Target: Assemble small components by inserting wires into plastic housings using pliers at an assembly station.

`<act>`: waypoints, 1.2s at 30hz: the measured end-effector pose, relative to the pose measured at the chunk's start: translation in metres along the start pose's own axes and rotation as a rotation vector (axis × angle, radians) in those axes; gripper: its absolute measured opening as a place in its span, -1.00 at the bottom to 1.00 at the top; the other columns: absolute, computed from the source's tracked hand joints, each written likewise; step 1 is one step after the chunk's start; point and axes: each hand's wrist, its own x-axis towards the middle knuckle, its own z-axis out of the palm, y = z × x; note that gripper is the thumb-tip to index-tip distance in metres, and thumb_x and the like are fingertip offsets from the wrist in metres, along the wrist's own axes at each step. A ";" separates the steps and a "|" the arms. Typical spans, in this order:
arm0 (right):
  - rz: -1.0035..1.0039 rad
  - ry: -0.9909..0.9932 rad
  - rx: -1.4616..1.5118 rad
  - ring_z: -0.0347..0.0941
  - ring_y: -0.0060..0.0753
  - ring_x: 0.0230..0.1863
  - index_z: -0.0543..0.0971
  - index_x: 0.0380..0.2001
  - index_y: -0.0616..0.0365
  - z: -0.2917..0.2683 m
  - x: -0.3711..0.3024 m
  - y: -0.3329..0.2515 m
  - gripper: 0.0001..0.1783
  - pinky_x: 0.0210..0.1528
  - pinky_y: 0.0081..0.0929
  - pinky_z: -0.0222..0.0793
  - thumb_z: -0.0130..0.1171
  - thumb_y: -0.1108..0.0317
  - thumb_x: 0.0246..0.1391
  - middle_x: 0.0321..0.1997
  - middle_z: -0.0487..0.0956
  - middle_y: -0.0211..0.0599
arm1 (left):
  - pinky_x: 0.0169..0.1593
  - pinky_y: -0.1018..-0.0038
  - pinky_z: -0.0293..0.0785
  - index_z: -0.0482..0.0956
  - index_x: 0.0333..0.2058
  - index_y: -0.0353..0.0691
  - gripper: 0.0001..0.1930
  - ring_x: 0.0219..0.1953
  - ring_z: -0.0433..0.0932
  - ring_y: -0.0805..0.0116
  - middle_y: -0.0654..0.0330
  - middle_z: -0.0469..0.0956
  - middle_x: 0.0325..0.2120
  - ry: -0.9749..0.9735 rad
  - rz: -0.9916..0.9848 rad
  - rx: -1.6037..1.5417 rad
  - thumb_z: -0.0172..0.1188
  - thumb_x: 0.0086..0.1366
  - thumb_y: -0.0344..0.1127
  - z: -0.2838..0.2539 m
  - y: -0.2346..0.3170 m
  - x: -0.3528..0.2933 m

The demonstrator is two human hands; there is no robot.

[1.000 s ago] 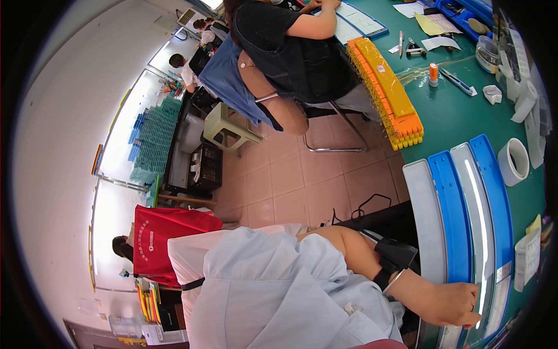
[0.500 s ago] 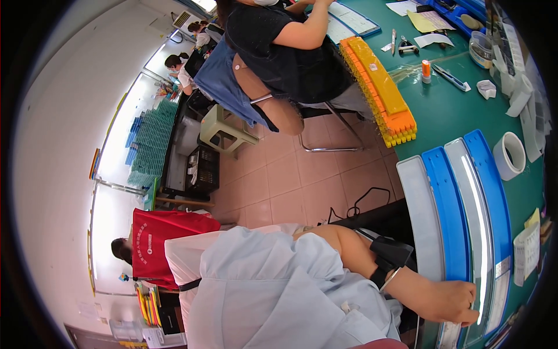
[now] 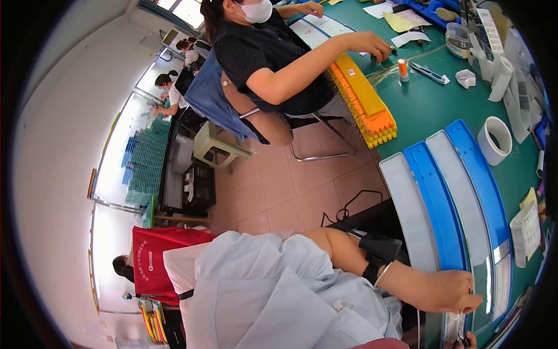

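Note:
My left hand [image 3: 447, 292], with a ring on one finger, rests closed over the lower part of several long, narrow plastic trays. Its fingers are pinched together; what they hold, if anything, is hidden. A pale grey tray [image 3: 404, 203] lies nearest my forearm, then a blue tray [image 3: 433, 203], a second pale tray [image 3: 456, 174] and another blue tray [image 3: 478, 180]. A printed strip [image 3: 502, 285] shows at the outer blue tray's lower end. At the bottom edge, fingertips of my right hand [image 3: 471, 339] curl around a small dark, shiny thing I cannot make out.
A roll of white tape [image 3: 494, 141] stands beyond the trays. Past them are a yellow-orange stack [image 3: 363, 104], a glue stick [image 3: 403, 70] and a blue cutter [image 3: 428, 73]. A co-worker [image 3: 261, 64] sits at the far side, one hand over the green table [image 3: 407, 113].
My right fingertips have come into view at the bottom edge. My left hand stays at the trays. The co-worker's arm now reaches over the table. The whole view has shifted slightly.

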 end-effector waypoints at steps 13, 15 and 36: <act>-0.023 0.171 0.011 0.49 -0.37 -0.16 0.32 -0.35 0.12 0.012 -0.010 0.017 -0.68 -0.17 -0.50 0.47 0.30 0.29 0.18 -0.16 0.56 -0.09 | 0.13 0.14 0.48 0.54 -0.27 -0.24 -0.87 -0.28 0.62 0.26 0.22 0.58 -0.41 -0.030 -0.019 0.128 0.25 0.19 -0.44 -0.013 0.008 0.003; -0.048 0.100 0.205 0.51 -0.30 -0.15 0.30 -0.29 0.13 0.027 0.007 0.011 -0.62 -0.06 -0.39 0.44 0.37 0.39 0.06 -0.18 0.59 0.01 | 0.18 0.17 0.41 0.51 -0.26 -0.21 -0.79 -0.35 0.61 0.32 0.31 0.57 -0.45 0.000 -0.040 0.150 0.23 0.09 -0.49 -0.015 0.003 0.001; 0.035 0.040 0.110 0.49 -0.49 -0.36 0.32 -0.32 0.12 0.023 0.006 -0.002 -0.33 -0.38 -0.69 0.43 0.68 0.18 -0.22 -0.14 0.61 0.24 | 0.26 0.09 0.40 0.31 -0.36 -0.14 -0.63 -0.31 0.75 0.38 0.13 0.78 -0.39 -0.233 -0.103 0.118 0.41 0.20 -0.61 -0.015 0.007 0.020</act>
